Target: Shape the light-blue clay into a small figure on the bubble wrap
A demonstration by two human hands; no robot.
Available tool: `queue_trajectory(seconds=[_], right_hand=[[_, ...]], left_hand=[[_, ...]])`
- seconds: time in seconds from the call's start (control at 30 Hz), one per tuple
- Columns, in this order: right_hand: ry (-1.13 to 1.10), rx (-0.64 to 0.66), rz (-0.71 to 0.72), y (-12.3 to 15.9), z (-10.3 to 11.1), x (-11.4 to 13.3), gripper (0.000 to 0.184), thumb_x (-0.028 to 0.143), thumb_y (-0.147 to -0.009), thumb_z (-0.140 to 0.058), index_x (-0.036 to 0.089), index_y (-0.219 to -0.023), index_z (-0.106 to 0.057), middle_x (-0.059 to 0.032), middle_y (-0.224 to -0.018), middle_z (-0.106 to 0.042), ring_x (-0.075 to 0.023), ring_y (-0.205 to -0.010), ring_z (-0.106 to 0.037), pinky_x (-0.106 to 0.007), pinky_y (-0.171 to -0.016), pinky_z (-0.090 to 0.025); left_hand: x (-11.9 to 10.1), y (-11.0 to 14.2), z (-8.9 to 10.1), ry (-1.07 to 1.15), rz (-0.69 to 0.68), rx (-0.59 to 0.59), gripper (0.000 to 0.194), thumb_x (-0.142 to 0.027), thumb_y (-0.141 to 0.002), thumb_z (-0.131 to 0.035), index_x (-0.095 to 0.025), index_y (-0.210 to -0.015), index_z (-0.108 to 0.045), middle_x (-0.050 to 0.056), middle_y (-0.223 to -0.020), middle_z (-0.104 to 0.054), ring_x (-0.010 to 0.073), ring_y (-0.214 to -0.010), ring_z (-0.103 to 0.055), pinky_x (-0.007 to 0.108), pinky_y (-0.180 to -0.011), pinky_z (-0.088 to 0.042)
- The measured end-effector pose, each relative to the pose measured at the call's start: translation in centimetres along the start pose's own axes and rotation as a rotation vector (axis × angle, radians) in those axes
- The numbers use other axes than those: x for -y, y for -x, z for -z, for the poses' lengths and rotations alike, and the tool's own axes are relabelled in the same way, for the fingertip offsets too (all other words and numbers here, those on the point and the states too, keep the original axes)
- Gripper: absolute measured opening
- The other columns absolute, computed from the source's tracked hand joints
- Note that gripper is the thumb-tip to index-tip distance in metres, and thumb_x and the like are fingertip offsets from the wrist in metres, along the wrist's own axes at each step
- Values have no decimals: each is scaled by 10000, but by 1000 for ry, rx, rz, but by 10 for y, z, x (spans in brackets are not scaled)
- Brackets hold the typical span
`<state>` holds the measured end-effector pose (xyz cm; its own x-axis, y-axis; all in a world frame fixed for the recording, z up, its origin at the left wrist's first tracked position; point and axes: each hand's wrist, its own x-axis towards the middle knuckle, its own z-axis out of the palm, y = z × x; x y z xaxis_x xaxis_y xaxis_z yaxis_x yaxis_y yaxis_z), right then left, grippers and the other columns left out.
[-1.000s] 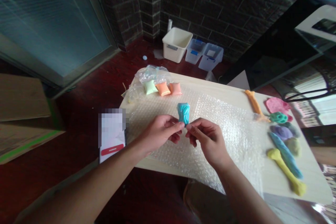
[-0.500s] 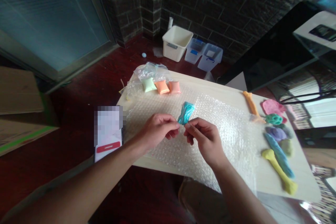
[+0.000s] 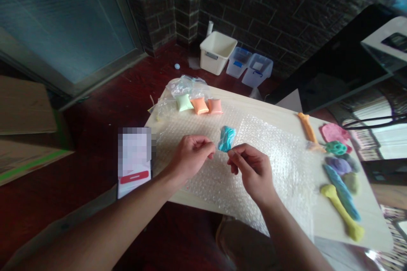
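Observation:
A small packet of turquoise modelling clay (image 3: 227, 139), wrinkled and in a clear wrapper, is held over the bubble wrap (image 3: 276, 156). My right hand (image 3: 251, 170) pinches its lower end between thumb and forefinger. Just left of the packet, my left hand (image 3: 194, 156) is closed with thumb against curled fingers, a small gap away from it. Whether a scrap of wrapper is in those fingers is too small to make out. Beyond my hands lie a pale green packet (image 3: 184, 103), an orange packet (image 3: 200, 106) and a pink packet (image 3: 215, 106) in a row.
Clear plastic bags (image 3: 187, 86) lie at the table's far left corner. Along the right side are a yellow bone-shaped clay piece (image 3: 341, 211), a blue clay strip (image 3: 341, 192) and several other clay pieces. A phone (image 3: 135, 163) stands at the left edge. Bins (image 3: 218, 53) sit on the floor behind.
My left hand has come away from the packet's lower edge, to the left. My right hand still pinches the packet. The whole view has shifted slightly.

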<state>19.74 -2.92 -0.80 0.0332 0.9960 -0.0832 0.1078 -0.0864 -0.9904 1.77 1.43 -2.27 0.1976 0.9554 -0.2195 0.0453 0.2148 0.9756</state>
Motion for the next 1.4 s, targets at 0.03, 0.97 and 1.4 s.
queue_trajectory(seconds=[0.03, 0.97, 1.4], right_hand=[[5, -2, 6, 0, 0, 0, 235, 347, -957, -727, 200, -776, -698, -8, -674, -668, -120, -540, -573, -273, -514, -442], [-277, -23, -74, -3, -6, 3, 230, 374, -936, -671, 206, -781, -647, 3, -698, -628, -120, -548, -554, -263, -501, -425], [184, 221, 115, -3, 17, 7, 172, 334, -994, -662, 206, -881, -684, -17, -749, -686, -135, -633, -605, -282, -573, -467]], left_hand=[[-1, 0, 0, 6, 3, -1, 238, -279, -810, -631, -201, -586, -651, 5, -588, -628, 142, -590, -526, 289, -581, -355], [-10, 11, -4, 8, -171, 10, 237, -382, -958, -680, -183, -830, -662, -10, -693, -613, 136, -629, -563, 267, -620, -433], [-9, 5, -5, 440, 120, 176, 303, -395, -828, -810, -174, -972, -660, 49, -958, -698, 203, -891, -683, 348, -795, -587]])
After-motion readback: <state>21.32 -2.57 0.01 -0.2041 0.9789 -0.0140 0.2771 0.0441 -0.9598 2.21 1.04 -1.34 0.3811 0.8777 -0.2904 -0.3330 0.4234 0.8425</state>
